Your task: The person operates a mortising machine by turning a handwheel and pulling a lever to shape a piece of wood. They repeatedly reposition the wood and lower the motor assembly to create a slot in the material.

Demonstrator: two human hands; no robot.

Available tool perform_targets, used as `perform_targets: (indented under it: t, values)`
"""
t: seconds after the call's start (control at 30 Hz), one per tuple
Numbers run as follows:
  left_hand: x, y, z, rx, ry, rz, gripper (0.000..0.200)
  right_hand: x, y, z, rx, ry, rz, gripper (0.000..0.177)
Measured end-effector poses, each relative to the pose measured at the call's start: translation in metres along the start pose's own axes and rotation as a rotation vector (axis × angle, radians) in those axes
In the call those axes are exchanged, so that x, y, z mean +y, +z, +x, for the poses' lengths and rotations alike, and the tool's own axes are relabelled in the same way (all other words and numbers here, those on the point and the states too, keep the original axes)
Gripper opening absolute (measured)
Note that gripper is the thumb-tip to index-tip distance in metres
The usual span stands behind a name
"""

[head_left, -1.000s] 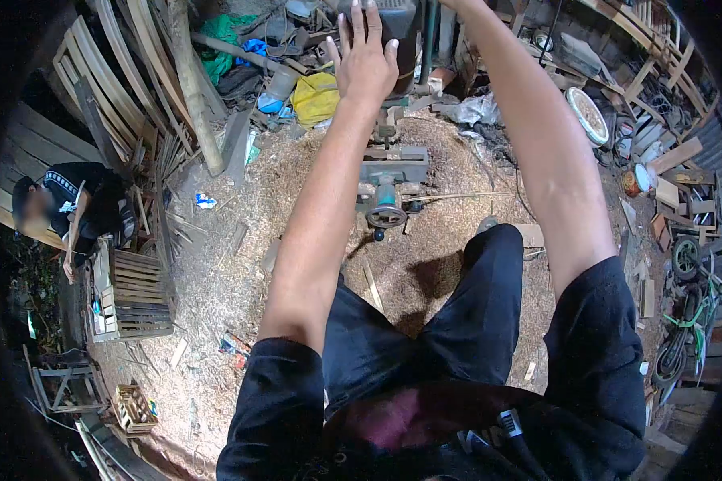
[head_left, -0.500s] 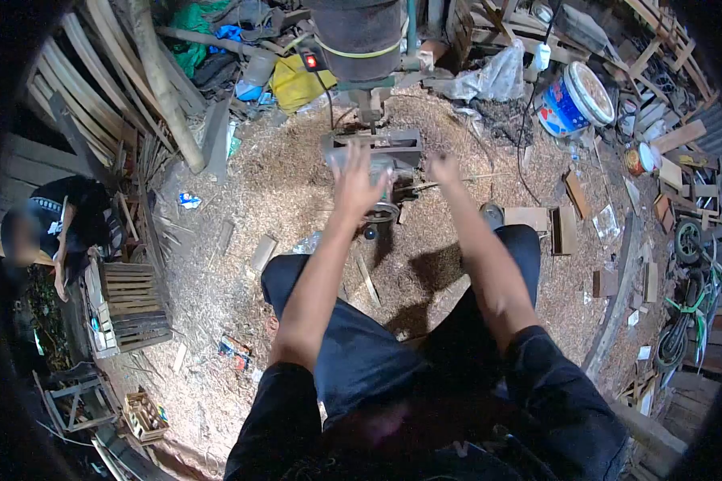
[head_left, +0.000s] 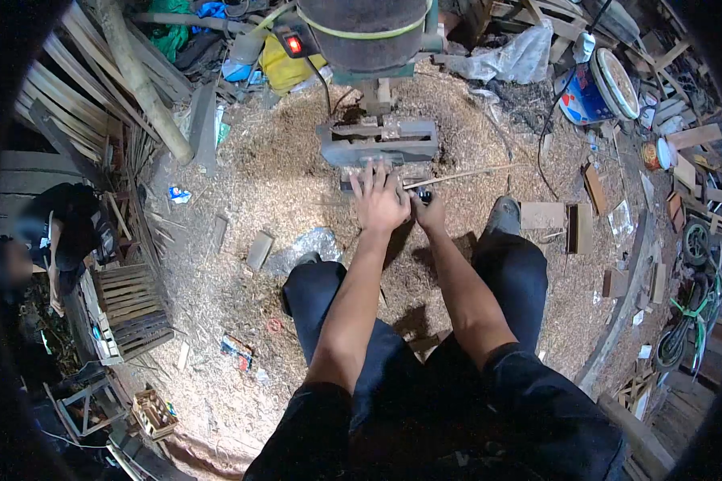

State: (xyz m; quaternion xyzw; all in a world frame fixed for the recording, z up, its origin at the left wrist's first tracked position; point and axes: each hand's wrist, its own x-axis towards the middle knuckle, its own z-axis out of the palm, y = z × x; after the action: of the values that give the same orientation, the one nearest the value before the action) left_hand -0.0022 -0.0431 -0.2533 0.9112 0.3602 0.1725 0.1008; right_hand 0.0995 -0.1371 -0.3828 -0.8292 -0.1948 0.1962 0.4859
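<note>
A grey box-shaped piece with a long slot in its top [head_left: 381,154] sits under the spindle [head_left: 377,98] of an upright machine with a dark round housing [head_left: 363,44]. My left hand [head_left: 383,200] lies palm down with fingers spread, its fingertips at the near side of that piece. Just to its right, my right hand [head_left: 431,212] is closed around a black knob [head_left: 423,195]. What lies beneath my left palm is hidden. A thin wooden strip [head_left: 473,173] sticks out to the right of the hands.
Wood shavings [head_left: 241,180] cover the floor. A glowing red switch [head_left: 294,45] hangs by the housing. Wooden blocks [head_left: 542,215] and a blue-white bucket [head_left: 582,94] are at right. Another person [head_left: 64,216] is at far left beside a slatted crate [head_left: 132,293].
My left hand has come down from over the slotted piece to its near side. My right hand has moved inward and closed on the black knob. The view has shifted slightly.
</note>
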Motion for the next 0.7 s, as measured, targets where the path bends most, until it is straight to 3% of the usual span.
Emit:
perform_targets:
  t: [0.07, 0.2, 0.43, 0.53, 0.63, 0.7]
  values:
    - [0.001, 0.002, 0.001, 0.030, 0.002, -0.011, 0.044, 0.010, 0.012, 0.000, 0.030, 0.063, 0.150, 0.045]
    - [0.000, 0.004, 0.000, 0.078, 0.014, -0.023, 0.042, 0.021, 0.015, 0.001, 0.054, 0.032, 0.083, 0.045]
    - [0.001, 0.002, -0.001, 0.062, -0.002, -0.022, 0.040, 0.026, 0.009, 0.007, -0.140, 0.226, 0.212, 0.048]
    - [0.001, 0.001, 0.000, 0.061, -0.002, -0.017, 0.039, 0.096, 0.040, 0.025, -0.033, 0.059, 0.164, 0.049]
    - [0.001, -0.002, 0.000, 0.040, -0.002, -0.016, 0.038, 0.077, 0.029, 0.021, -0.168, 0.235, 0.323, 0.050]
    - [0.002, -0.002, 0.000, 0.040, -0.001, -0.025, 0.037, 0.080, 0.031, 0.021, -0.148, 0.230, 0.307, 0.050]
